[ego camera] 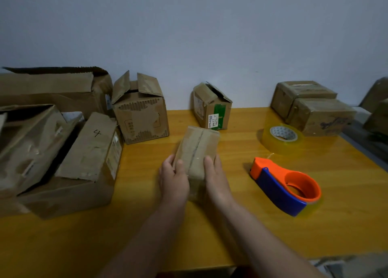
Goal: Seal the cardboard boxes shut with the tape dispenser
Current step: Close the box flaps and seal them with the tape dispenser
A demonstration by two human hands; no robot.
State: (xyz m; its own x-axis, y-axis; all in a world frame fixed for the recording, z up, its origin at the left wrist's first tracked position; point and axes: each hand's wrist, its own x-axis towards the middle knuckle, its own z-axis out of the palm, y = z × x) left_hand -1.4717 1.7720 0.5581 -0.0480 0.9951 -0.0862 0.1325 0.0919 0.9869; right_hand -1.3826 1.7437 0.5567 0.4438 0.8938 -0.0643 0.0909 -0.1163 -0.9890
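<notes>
Gripping a small box [197, 149], both hands work over a yellow wooden table [231, 235], grey wall [189, 26] behind.

Both forearms reach forward; left hand [174, 178] and right hand [216, 178] curl inward, facing.

Plain pale grey-blue wall [189, 26] fills the upper half, straight ahead past the hands, bare and matte. Below it a yellow-orange wood-grain table [147, 225] runs under and out to both sides of the hands, glossy, front edge showing at the bottom. Light dim and even, soft shadows. Far right of the hands, beyond the table edge, a dark grey surface [361, 143], possibly a chair or another desk, too blurred to tell.
</notes>
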